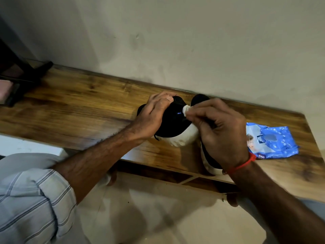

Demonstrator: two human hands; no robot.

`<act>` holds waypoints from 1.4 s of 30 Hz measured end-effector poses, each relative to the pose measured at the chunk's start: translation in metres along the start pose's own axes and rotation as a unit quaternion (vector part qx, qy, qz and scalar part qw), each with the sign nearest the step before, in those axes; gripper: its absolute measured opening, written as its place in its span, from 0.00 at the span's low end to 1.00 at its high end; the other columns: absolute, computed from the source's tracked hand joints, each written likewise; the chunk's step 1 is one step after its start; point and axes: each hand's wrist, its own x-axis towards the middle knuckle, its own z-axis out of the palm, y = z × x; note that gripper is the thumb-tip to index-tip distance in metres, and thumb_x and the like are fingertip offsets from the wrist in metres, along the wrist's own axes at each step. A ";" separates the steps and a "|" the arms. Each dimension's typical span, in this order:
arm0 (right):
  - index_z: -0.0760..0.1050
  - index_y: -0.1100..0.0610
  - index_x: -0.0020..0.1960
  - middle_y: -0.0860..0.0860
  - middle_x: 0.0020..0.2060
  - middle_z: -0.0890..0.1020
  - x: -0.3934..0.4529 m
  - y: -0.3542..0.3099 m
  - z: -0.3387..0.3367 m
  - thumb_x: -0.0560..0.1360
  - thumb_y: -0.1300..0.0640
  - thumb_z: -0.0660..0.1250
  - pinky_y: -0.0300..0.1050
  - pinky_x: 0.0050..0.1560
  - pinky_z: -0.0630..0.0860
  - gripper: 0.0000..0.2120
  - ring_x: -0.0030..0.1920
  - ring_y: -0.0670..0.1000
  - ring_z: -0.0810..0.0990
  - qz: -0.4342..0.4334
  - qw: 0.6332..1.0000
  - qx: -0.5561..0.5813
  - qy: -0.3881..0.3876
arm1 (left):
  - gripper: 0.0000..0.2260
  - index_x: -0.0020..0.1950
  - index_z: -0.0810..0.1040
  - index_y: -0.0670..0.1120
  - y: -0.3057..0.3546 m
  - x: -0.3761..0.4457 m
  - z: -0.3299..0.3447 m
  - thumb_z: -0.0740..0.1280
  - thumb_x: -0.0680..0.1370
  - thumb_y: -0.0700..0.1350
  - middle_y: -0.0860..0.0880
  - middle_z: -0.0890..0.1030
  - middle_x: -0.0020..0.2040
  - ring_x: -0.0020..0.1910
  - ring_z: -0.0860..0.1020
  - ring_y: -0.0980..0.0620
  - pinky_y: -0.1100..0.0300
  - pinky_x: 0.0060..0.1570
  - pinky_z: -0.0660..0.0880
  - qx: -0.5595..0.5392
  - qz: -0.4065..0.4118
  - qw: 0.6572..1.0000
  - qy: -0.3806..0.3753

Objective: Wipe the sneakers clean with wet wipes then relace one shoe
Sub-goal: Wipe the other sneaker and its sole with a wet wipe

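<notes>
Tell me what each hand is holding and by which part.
The left hand grips the black sneaker over its upper. The right hand pinches a bunched white wet wipe at its fingertips, against that sneaker.

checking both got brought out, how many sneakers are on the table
2. One black sneaker lies under the left hand; the second sneaker sits just right of it, mostly hidden behind the right hand.

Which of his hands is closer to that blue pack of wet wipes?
Right. The right hand, pinching a white wipe against the black sneaker, sits just beside the blue wet-wipe pack. The left hand grips the sneaker's far side, farther from the pack.
</notes>
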 end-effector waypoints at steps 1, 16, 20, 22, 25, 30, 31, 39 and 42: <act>0.85 0.63 0.47 0.53 0.46 0.83 0.002 0.001 -0.001 0.73 0.70 0.73 0.45 0.51 0.79 0.05 0.48 0.49 0.83 0.008 1.000 0.005 0.004 | 0.15 0.59 0.78 0.60 0.000 0.000 0.000 0.54 0.80 0.55 0.51 0.75 0.67 0.70 0.70 0.57 0.50 0.76 0.63 -0.002 0.001 1.000 0.002; 0.84 0.64 0.46 0.56 0.45 0.83 -0.003 0.007 0.008 0.72 0.74 0.70 0.45 0.51 0.78 0.08 0.47 0.56 0.81 -0.105 0.992 -0.056 -0.044 | 0.18 0.61 0.78 0.55 0.000 -0.001 0.006 0.54 0.78 0.57 0.52 0.74 0.64 0.65 0.72 0.57 0.57 0.68 0.68 0.024 -0.013 1.000 0.002; 0.85 0.62 0.46 0.53 0.45 0.83 -0.002 0.006 0.003 0.73 0.72 0.71 0.42 0.51 0.77 0.07 0.47 0.53 0.82 -0.031 0.999 -0.019 -0.025 | 0.12 0.54 0.78 0.61 -0.003 -0.004 0.004 0.55 0.79 0.56 0.56 0.77 0.60 0.65 0.72 0.59 0.55 0.71 0.66 0.019 0.011 1.000 0.018; 0.85 0.63 0.47 0.54 0.45 0.83 -0.010 -0.005 0.012 0.74 0.70 0.71 0.42 0.53 0.77 0.06 0.48 0.53 0.82 -0.068 0.996 0.006 -0.051 | 0.13 0.55 0.78 0.59 -0.008 -0.006 0.002 0.56 0.79 0.57 0.51 0.78 0.62 0.66 0.72 0.57 0.50 0.73 0.66 0.021 0.018 1.000 0.011; 0.85 0.60 0.47 0.52 0.45 0.83 -0.001 0.011 0.008 0.73 0.69 0.72 0.42 0.52 0.78 0.07 0.48 0.51 0.82 -0.027 0.999 0.011 -0.045 | 0.13 0.56 0.79 0.55 -0.003 -0.006 -0.003 0.56 0.80 0.54 0.49 0.79 0.62 0.67 0.73 0.51 0.44 0.73 0.66 0.010 0.031 0.999 -0.013; 0.83 0.53 0.48 0.49 0.45 0.82 0.001 0.033 0.009 0.73 0.66 0.72 0.43 0.53 0.77 0.09 0.49 0.49 0.82 0.149 0.978 0.140 -0.034 | 0.17 0.61 0.77 0.35 0.012 -0.005 -0.019 0.52 0.83 0.40 0.39 0.79 0.61 0.64 0.76 0.42 0.50 0.67 0.71 -0.019 0.100 0.992 -0.076; 0.82 0.52 0.48 0.50 0.46 0.82 -0.001 0.033 0.012 0.74 0.65 0.72 0.46 0.54 0.77 0.09 0.50 0.50 0.82 0.155 0.974 0.160 -0.028 | 0.17 0.64 0.76 0.35 0.014 -0.004 -0.023 0.51 0.83 0.39 0.40 0.78 0.63 0.66 0.76 0.43 0.50 0.68 0.72 -0.018 0.098 0.992 -0.083; 0.83 0.57 0.53 0.50 0.53 0.82 -0.008 0.028 0.021 0.76 0.67 0.70 0.43 0.61 0.76 0.09 0.57 0.47 0.80 0.160 0.974 0.149 -0.053 | 0.17 0.62 0.81 0.54 0.025 -0.009 -0.037 0.54 0.84 0.47 0.53 0.85 0.58 0.53 0.82 0.55 0.58 0.48 0.76 -0.040 -0.083 0.996 -0.006; 0.83 0.59 0.55 0.51 0.54 0.82 -0.009 0.020 0.027 0.76 0.68 0.69 0.43 0.62 0.76 0.11 0.58 0.48 0.80 0.131 0.977 0.150 -0.075 | 0.19 0.60 0.83 0.48 0.028 -0.012 -0.043 0.55 0.81 0.48 0.47 0.86 0.55 0.56 0.83 0.43 0.49 0.56 0.78 -0.122 -0.137 0.981 0.066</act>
